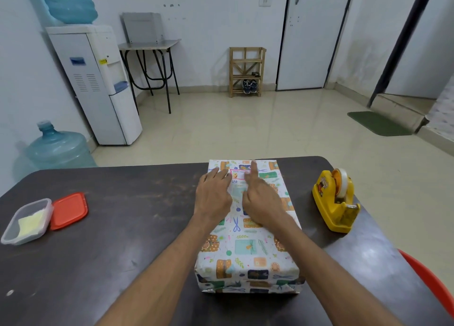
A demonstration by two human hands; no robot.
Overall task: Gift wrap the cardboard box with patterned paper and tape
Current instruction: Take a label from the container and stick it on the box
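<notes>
Wrapped box mid-table; my left hand flat on top, right hand index pressing a label (sticker, probably). Tape dispenser right. Left: open tub holding something yellow, red lid beside.

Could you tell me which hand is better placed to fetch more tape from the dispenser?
Probably the right hand: the yellow tape dispenser stands on its side of the wrapped box, with bare table between. The left hand would have to cross over.
</notes>
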